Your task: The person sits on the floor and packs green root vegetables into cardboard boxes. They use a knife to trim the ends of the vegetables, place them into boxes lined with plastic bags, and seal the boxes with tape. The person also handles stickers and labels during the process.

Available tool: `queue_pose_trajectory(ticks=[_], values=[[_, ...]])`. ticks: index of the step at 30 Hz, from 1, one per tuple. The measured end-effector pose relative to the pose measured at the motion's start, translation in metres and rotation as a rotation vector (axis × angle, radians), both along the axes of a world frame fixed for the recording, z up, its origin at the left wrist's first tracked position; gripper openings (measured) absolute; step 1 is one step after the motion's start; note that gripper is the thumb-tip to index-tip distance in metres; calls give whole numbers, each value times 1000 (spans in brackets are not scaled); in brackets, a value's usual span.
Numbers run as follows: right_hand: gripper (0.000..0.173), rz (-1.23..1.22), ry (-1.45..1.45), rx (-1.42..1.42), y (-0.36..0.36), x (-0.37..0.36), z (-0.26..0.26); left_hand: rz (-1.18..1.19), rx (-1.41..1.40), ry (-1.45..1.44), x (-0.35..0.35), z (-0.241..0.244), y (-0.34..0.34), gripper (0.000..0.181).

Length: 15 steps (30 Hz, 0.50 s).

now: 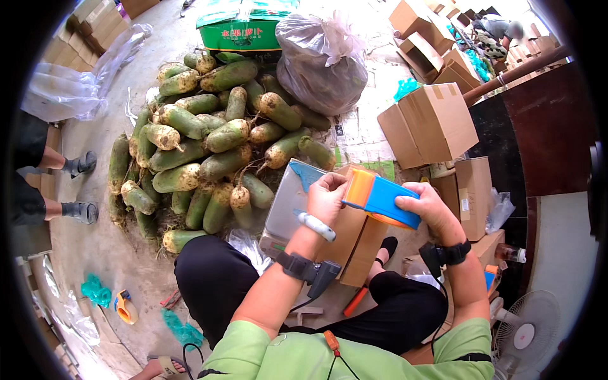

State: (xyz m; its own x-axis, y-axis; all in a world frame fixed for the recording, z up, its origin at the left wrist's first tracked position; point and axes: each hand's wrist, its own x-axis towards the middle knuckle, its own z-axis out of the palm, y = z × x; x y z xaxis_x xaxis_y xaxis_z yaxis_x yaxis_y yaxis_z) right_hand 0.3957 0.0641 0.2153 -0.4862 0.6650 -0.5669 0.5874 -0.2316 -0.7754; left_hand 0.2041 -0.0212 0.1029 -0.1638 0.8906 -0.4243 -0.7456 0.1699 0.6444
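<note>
My right hand (422,204) grips a blue and orange tape dispenser (387,197) from its right side, above a cardboard box (349,232). At the dispenser's left, orange end, my left hand (327,190) has its thumb and fingers pinched together; whether they hold the tape's end cannot be told. The box lies between my knees, beside a metal-topped weighing scale (289,204) with blue film remnants on its plate. Left of the scale, a large heap of green radishes (228,135) with soil on them spreads over the floor.
A full plastic bag (323,71) and a green carton (240,35) stand behind the heap. Cardboard boxes (432,123) and a fan (525,332) are at the right. An orange-handled tool (355,301) lies between my legs, another tape dispenser (125,308) lower left. Other people are nearby.
</note>
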Motion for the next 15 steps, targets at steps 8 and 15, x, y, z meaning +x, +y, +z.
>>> queue_pose_trajectory(ticks=[8, 15], values=[[42, -30, -51, -24, -2, -2, 3, 266, 36, 439, -17, -38, 15, 7], [44, -52, -165, -25, -1, -16, 11, 350, -75, 581, -55, -73, 18, 7]])
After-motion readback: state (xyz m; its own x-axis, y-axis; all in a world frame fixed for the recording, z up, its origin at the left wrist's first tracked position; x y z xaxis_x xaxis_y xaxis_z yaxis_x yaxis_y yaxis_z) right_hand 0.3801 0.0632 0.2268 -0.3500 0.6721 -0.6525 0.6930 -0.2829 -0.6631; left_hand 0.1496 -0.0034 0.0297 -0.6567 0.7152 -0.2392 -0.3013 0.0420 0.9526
